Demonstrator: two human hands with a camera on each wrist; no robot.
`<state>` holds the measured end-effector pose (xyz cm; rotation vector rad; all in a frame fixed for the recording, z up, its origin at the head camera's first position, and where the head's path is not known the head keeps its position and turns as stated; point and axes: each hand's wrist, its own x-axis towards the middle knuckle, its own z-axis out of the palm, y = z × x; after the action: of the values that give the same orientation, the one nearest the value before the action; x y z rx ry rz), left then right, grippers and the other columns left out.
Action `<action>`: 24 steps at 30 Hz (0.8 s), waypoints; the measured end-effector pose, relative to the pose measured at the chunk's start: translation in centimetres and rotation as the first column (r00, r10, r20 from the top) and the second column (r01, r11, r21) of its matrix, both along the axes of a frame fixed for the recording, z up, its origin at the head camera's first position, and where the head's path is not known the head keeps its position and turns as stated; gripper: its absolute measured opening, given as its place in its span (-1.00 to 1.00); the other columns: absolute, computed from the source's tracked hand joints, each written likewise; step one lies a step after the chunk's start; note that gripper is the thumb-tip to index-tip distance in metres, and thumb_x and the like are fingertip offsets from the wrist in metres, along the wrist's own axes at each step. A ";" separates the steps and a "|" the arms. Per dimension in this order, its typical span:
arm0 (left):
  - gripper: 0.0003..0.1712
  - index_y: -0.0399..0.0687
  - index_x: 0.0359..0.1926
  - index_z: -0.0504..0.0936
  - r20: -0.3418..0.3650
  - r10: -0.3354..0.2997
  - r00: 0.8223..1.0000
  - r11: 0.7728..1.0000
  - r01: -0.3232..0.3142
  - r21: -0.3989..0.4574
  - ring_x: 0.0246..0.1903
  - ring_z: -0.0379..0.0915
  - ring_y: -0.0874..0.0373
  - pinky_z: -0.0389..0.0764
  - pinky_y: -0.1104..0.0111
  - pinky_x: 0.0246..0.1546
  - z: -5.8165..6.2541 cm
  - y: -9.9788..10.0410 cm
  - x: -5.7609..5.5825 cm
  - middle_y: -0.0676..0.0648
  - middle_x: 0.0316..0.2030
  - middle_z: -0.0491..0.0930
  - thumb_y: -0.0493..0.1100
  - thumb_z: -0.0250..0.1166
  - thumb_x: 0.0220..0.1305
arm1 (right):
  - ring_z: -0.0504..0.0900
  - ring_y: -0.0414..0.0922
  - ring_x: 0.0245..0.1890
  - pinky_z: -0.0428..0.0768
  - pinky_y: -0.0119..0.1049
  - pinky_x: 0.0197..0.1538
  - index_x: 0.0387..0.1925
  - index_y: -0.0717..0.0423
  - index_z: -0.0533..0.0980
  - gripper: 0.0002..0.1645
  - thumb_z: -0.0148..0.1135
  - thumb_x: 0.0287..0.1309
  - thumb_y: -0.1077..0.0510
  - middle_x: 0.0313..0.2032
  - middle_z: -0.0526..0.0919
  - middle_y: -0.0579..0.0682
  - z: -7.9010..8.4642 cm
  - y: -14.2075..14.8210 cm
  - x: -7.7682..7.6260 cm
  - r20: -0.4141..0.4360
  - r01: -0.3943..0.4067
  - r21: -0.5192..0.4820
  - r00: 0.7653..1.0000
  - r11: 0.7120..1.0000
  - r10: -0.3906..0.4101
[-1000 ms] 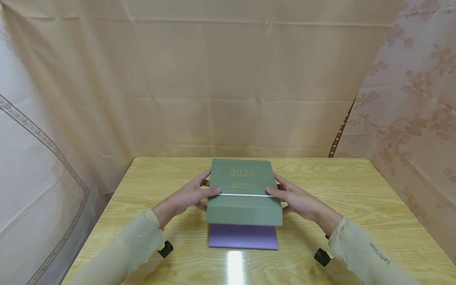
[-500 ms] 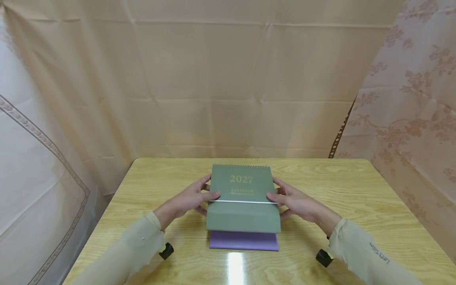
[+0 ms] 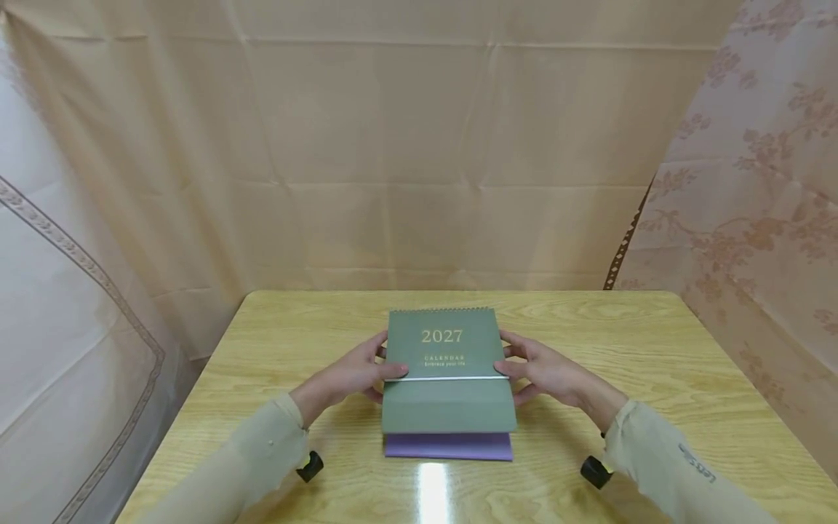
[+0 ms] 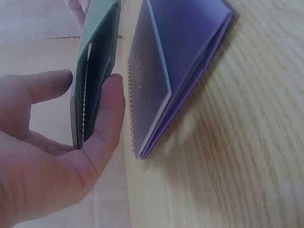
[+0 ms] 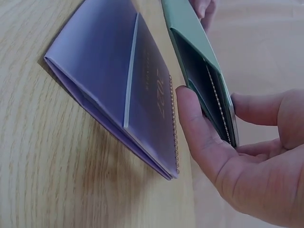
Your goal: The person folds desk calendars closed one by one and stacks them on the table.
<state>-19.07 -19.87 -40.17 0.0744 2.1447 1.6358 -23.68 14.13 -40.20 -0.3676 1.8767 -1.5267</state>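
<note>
A green 2027 desk calendar [image 3: 449, 409], spiral-bound along its far edge, is held between both hands in the head view. My left hand [image 3: 347, 376] grips its left side, thumb on the front cover and fingers beneath. On the opposite side my right hand [image 3: 553, 372] holds it the same way. Below lies a purple desk calendar [image 3: 448, 447], mostly hidden from the head camera. Both wrist views show a gap between the green calendar and this purple calendar [image 4: 190, 28], which rests on the table. The green calendar's folded stand [image 5: 192, 35] is slightly parted at the side.
The wood-grain table [image 3: 655, 349] has a light reflection near its front. A beige curtain [image 3: 432, 160] hangs behind the table's far edge, and patterned cloths [image 3: 753, 189] flank the sides. A small black device [image 3: 594, 473] sits at each wrist.
Both hands have brought the green calendar down and slightly toward me. It covers more of the purple calendar in the head view. The purple calendar has stayed in place.
</note>
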 end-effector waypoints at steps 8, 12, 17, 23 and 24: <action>-0.02 -0.03 0.60 -0.05 -0.015 -0.018 1.000 0.999 0.018 -0.033 -0.28 0.61 -0.07 0.70 0.09 -0.38 -0.9 0.4 0.0 -0.31 0.02 0.41 -0.13 0.37 0.37 | 0.63 0.08 -0.04 0.72 0.04 -0.16 0.60 0.15 -0.08 -0.10 0.17 0.46 0.15 0.28 0.27 0.33 -0.7 0.0 -0.2 0.007 -0.007 0.016 1.000 1.000 0.007; 0.00 -0.08 0.60 -0.09 -0.004 -0.019 1.000 0.998 0.019 -0.056 -0.30 0.63 -0.02 0.68 0.10 -0.39 -0.8 0.7 0.3 -0.28 -0.03 0.50 -0.10 0.35 0.39 | 0.64 0.08 -0.06 0.72 0.04 -0.16 0.59 0.15 -0.05 -0.12 0.18 0.46 0.15 0.29 0.24 0.34 -0.7 -0.1 -0.2 0.007 -0.003 0.031 1.000 1.000 0.003; 0.00 -0.14 0.58 -0.07 0.010 -0.011 1.000 0.998 0.012 -0.060 -0.34 0.65 -0.01 0.68 0.08 -0.40 -1.0 1.0 0.5 -0.28 -0.04 0.54 -0.11 0.37 0.37 | 0.63 0.08 -0.05 0.72 0.05 -0.16 0.57 0.21 -0.01 -0.14 0.20 0.43 0.19 0.28 0.25 0.35 -1.1 0.0 -0.2 0.014 -0.002 0.031 1.000 1.000 0.002; -0.05 -0.09 0.57 -0.01 0.013 -0.028 1.000 0.998 0.029 -0.063 -0.32 0.64 -0.04 0.69 0.06 -0.40 -1.3 1.0 0.5 -0.30 -0.02 0.50 -0.13 0.38 0.36 | 0.62 0.04 -0.05 0.72 0.01 -0.18 0.55 0.23 0.04 -0.14 0.24 0.40 0.20 0.23 0.33 0.28 -1.5 0.0 -0.1 0.004 -0.002 0.092 1.000 0.996 0.002; -0.05 -0.08 0.56 0.00 0.013 -0.029 0.999 0.998 0.030 -0.062 -0.32 0.64 -0.04 0.70 0.05 -0.40 -1.4 1.0 0.5 -0.31 -0.03 0.49 -0.14 0.38 0.36 | 0.62 0.03 -0.05 0.72 0.01 -0.17 0.55 0.22 0.05 -0.15 0.24 0.40 0.20 0.22 0.35 0.27 -1.5 0.0 -0.1 0.000 -0.003 0.104 1.000 0.995 0.003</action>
<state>-18.54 -18.85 -41.58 0.0763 2.1727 1.5484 -23.76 14.15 -41.74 -0.3227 1.9456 -1.4197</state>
